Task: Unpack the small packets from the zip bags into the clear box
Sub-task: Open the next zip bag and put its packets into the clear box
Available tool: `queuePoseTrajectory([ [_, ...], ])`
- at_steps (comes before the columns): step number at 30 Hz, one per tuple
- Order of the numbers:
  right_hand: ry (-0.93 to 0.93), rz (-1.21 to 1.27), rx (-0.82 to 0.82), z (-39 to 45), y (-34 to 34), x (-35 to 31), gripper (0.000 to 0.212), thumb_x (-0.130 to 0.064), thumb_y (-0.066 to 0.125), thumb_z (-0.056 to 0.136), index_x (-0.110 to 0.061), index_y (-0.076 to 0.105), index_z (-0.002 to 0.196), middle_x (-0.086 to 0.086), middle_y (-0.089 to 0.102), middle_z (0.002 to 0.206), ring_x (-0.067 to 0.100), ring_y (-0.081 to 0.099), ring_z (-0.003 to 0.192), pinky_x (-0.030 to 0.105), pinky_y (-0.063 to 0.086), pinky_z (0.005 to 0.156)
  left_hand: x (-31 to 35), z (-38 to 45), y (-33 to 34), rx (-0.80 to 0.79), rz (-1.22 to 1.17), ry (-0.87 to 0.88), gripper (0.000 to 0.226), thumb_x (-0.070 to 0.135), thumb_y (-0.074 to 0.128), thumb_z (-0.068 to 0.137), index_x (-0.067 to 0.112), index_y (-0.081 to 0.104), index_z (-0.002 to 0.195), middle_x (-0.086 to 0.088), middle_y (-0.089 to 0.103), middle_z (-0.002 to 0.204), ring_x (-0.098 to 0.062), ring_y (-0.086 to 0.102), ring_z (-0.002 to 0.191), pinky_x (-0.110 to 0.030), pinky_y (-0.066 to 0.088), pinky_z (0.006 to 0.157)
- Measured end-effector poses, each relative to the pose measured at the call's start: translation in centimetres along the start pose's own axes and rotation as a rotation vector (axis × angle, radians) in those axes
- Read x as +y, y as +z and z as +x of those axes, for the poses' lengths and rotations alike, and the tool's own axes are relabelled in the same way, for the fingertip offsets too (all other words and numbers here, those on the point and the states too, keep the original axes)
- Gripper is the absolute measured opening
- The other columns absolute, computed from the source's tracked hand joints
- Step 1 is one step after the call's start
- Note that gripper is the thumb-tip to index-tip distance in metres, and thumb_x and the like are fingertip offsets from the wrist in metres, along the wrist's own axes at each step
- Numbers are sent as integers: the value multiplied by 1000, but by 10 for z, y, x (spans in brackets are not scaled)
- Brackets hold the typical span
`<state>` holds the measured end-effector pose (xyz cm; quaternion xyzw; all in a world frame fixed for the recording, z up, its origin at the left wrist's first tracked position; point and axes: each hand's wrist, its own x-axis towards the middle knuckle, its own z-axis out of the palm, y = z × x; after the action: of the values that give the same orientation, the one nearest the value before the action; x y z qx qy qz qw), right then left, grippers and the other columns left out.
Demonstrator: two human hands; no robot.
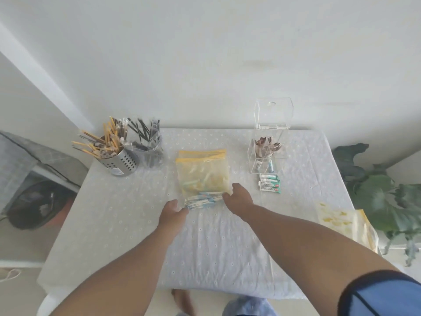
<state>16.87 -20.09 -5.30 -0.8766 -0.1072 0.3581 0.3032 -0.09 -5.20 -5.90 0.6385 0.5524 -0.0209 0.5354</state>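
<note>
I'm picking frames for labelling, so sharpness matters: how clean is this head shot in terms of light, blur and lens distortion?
Head view: soft, even daylight with only faint shadows and no harsh glare. The whole frame is slightly hazy, so print on the blue packets between the left hand and right hand is unreadable. The clear box looks washed out. Wide-angle bending curves the table edge.
</note>
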Motion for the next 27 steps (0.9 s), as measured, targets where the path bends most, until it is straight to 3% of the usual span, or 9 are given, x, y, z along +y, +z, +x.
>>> queuePoseTrajectory([
  [2, 34, 57, -21, 2, 6, 0, 63, -37, 57, 98, -13, 39, 153, 8, 61, 138, 31, 67, 112, 47, 60, 94, 7, 6, 2, -48, -225, -101, 67, 27, 67, 93, 11, 38, 151, -11, 58, 139, -26, 65, 104, -41, 58, 87],
  [5, 77, 8, -15, -8, 12, 0, 57, -41, 55, 101, -12, 43, 149, 7, 61, 133, 28, 67, 108, 40, 58, 89, 13, 4, 6, -107, -352, -177, 28, 35, 61, 99, 12, 63, 115, -10, 68, 115, -23, 67, 93, -40, 58, 79],
  [10, 97, -33, -23, -24, 19, 22, 23, -36, 53, 99, -17, 57, 112, 2, 65, 101, 24, 64, 85, 41, 58, 80, -2, -1, 11, -150, -176, -230, 28, 34, 62, 99, 14, 63, 79, -5, 55, 72, -21, 51, 63, -35, 51, 68],
  [15, 122, 113, -8, -38, 21, 46, 10, -31, 55, 93, -24, 60, 90, 1, 71, 93, 22, 65, 72, 36, 59, 66, -17, -6, 17, -144, -142, -173, 24, 24, 65, 98, 12, 62, 78, -3, 48, 55, -17, 38, 49, -28, 39, 49],
  [17, 95, 135, 12, -40, 12, 43, 10, -28, 55, 95, -22, 63, 91, 0, 72, 94, 21, 65, 74, 32, 54, 65, -14, -10, 17, -130, -208, -126, 15, 19, 68, 96, 10, 66, 85, -4, 52, 57, -18, 43, 51, -29, 38, 49],
  [21, 11, 197, 32, -24, -14, 25, 9, -18, 60, 96, -19, 67, 101, 3, 68, 103, 20, 62, 81, 34, 56, 73, -8, -22, 20, -60, -246, 61, 12, 25, 71, 93, 14, 75, 94, -4, 69, 81, -23, 65, 71, -37, 56, 64],
  [23, -12, 231, 5, -16, -26, 12, 31, -20, 63, 97, -22, 62, 128, 6, 59, 132, 24, 64, 97, 43, 56, 87, -6, -33, 26, 21, -181, 179, 13, 31, 70, 93, 19, 74, 97, 4, 71, 95, -17, 71, 84, -36, 60, 77],
  [25, 6, 184, 32, -15, -35, -4, 61, -25, 62, 98, -19, 40, 154, 7, 41, 151, 30, 58, 121, 39, 50, 88, -5, -45, 38, 98, -109, 311, 10, 28, 68, 96, 22, 71, 104, 9, 69, 100, -7, 66, 89, -27, 53, 81],
  [27, 11, 124, 176, -20, -39, -18, 60, -36, 58, 99, -16, 39, 152, 9, 41, 151, 31, 54, 124, 37, 46, 92, -7, -56, 52, 167, -97, 417, 9, 21, 66, 98, 24, 70, 105, 12, 67, 99, -3, 64, 90, -25, 51, 84],
])
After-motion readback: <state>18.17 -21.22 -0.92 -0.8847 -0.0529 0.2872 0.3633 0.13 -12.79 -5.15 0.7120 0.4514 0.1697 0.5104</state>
